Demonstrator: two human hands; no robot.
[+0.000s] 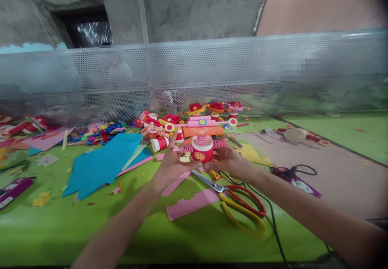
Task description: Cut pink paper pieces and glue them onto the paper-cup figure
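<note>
Between my two hands is a paper-cup figure (202, 150), a red cup with a white band and a gold round emblem. Pink accordion-folded paper strips stick out from its sides. An orange paper roll and a pink one with a yellow-and-blue disc appear above it. My left hand (173, 164) closes on the cup's left side, its index finger pointing up. On the other side, my right hand (235, 164) grips the cup low down, thumb at its base. Just below the hands lie scissors (224, 188) with one red and one yellow handle.
Similar paper-cup figures (169, 121) crowd behind my hands, before a perforated metal screen (188, 67). Blue paper sheets (101, 162) lie left, pink paper strips (192, 204) in front. A purple power strip (300, 182) and black cable (273, 216) lie on the right.
</note>
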